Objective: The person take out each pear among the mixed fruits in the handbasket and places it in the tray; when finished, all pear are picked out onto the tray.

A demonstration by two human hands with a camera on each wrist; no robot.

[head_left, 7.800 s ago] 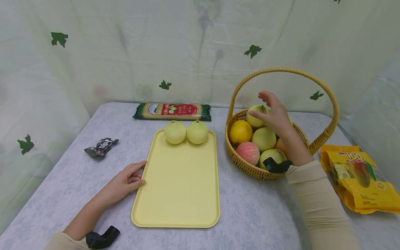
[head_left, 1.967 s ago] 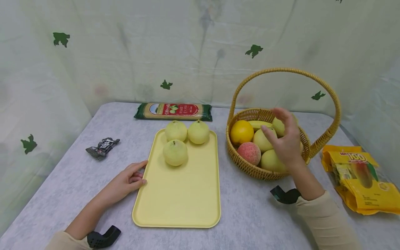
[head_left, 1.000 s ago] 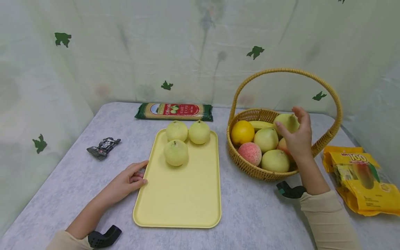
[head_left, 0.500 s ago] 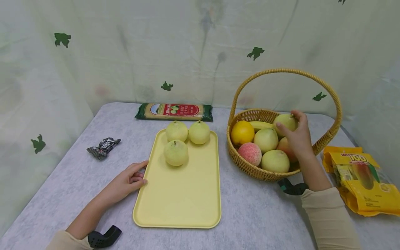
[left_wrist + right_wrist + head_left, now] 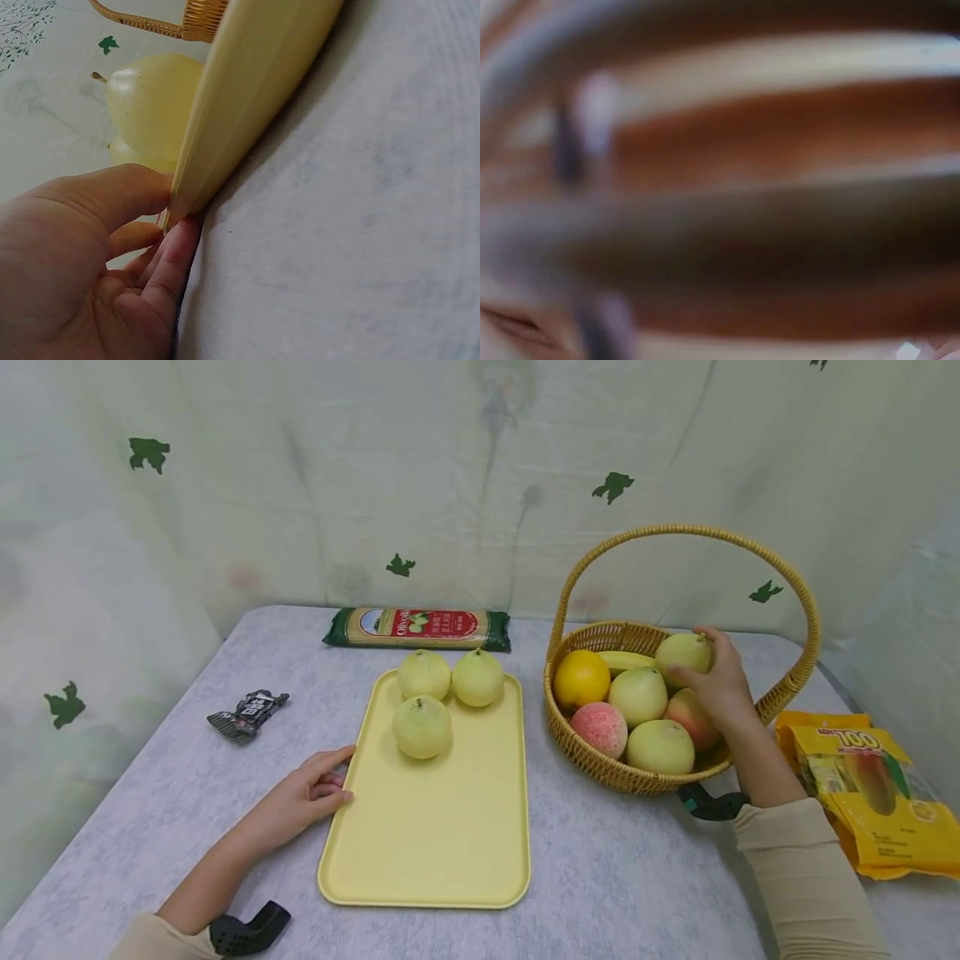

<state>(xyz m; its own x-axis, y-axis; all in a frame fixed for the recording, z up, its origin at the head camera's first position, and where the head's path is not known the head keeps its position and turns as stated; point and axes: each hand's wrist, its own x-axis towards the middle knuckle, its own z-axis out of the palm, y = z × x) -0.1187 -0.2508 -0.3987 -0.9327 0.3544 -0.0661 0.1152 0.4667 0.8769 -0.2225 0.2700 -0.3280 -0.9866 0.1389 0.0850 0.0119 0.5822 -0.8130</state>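
Right grip (image 5: 724, 687) is curled round the back-right pear (image 5: 682, 652) in the basket (image 5: 600, 772), about pear-wide; it's just left of the hand, roundish, no real long axis. Left grip (image 5: 296, 797) is well away, pinching the tray (image 5: 442, 843) edge. Pack (image 5: 418, 625) reads "Olivoilà", bag (image 5: 873, 802) "LOT 100"; can't read the wrapper (image 5: 249, 715).

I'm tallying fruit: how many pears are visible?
6: three pears on the tray, three pears in the basket, the rear one gripped by the right hand. More may be hidden.
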